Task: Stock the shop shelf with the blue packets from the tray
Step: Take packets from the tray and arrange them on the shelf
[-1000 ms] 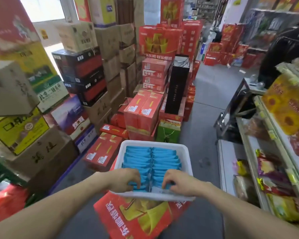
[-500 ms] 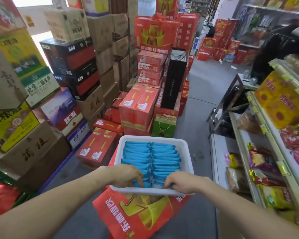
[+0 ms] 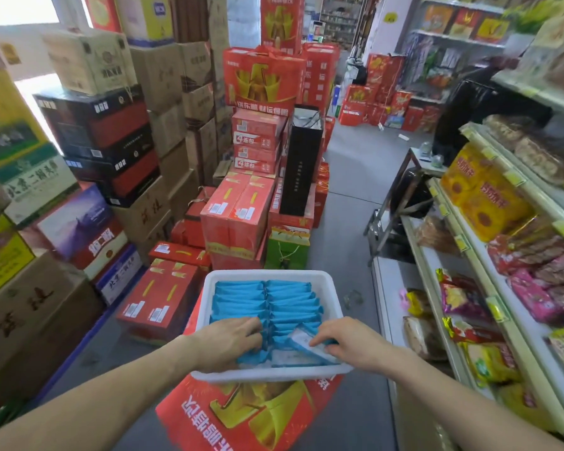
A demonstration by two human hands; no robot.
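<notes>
Now picking at the white tray's [image 3: 267,274] near edge.
Grip of left hand [image 3: 232,341] curls among blue packets [image 3: 274,301]; grip of right hand [image 3: 347,341] pinches a tilted packet [image 3: 302,340].

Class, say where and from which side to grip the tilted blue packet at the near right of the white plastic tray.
Probably pinch the raised edge of the tilted blue packet from above: it leans out of the tightly packed row.

One head-worn wide-angle view, forward and down, close above the white tray [image 3: 267,274].
</notes>
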